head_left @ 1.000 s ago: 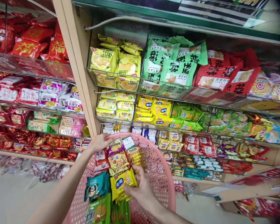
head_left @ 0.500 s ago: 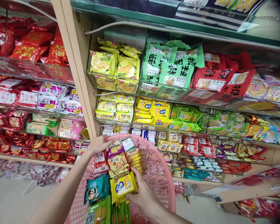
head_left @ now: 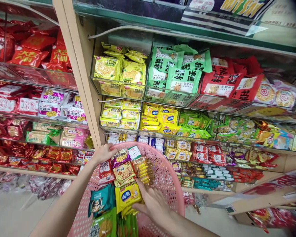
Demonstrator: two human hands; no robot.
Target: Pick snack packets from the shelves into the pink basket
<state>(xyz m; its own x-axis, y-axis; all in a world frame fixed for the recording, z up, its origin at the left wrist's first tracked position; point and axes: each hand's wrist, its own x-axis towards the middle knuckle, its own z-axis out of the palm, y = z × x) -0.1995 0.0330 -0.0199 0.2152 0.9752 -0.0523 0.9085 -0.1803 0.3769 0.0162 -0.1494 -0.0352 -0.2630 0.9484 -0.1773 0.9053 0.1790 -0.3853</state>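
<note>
a snack shop: wooden shelves (head_left: 292, 161) hold sorted wrapped snacks (head_left: 184, 79).

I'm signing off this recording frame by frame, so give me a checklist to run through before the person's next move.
1. Left hand on the rim of the pink basket: ok.
2. Right hand at the yellow packets: ok, thumb and index finger are at their right side.
3. Right hand's grip firm: cannot tell, the picture doesn't settle how the fingers bear on the packets.
4. Teal packets clear of both hands: ok, they lie left of the yellow ones.
5. Whole basket in view: not ok, the picture's lower edge cuts it off.
</note>
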